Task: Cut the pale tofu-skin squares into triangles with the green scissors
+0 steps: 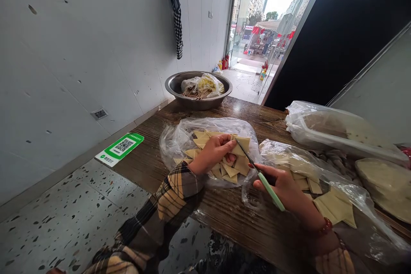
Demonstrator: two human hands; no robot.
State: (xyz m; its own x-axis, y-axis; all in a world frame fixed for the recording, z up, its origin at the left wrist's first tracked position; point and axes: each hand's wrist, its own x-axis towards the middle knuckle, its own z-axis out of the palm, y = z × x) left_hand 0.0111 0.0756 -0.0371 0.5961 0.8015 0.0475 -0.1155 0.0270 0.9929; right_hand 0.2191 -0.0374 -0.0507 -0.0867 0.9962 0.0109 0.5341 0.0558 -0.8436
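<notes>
My left hand (216, 152) pinches a flat, pale yellow sheet of tofu skin (241, 145) between thumb and fingers, above an open clear plastic bag (175, 139). Inside that bag lies a heap of triangular tofu skin pieces (229, 171). My right hand (282, 186) is closed around green-handled scissors (269, 190), seen nearly edge-on. Their dark, narrow blades lie against the held sheet, pointing up and left. Below and right of my right hand, larger tofu skin sheets (335, 205) rest by a second clear bag (321, 165), which has more pieces in it.
A metal basin (199, 102) with bagged food and thin sticks stands at the back of the dark wooden table (221, 209). A green QR-code card (123, 147) lies at the left edge. Covered and bagged trays (340, 126) stand at right. Beyond is a glass door (239, 17).
</notes>
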